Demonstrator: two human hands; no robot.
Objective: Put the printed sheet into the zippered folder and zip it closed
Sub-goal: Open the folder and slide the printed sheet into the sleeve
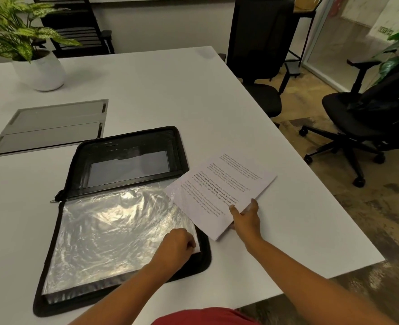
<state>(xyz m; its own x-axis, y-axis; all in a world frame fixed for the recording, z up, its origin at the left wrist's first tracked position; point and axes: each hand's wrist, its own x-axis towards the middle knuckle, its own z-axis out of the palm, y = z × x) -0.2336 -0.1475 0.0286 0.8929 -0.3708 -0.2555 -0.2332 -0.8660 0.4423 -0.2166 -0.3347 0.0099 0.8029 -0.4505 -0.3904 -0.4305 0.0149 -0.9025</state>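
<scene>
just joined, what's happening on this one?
A person is filing a printed sheet. The right hand pinches its near edge, and its left corner overlaps the zippered folder, which lies open and unzipped on the white table. The left hand grips the right edge of the top clear sleeve. Sheet not yet inside.

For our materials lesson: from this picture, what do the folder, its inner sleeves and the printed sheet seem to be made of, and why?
The folder looks like black faux leather or similar, with a dull sheen and a padded-looking rim. The sleeves are clear plastic film, glossy, shown by wrinkles and glare. The printed sheet is thin, matte white paper, held by the right hand.
</scene>
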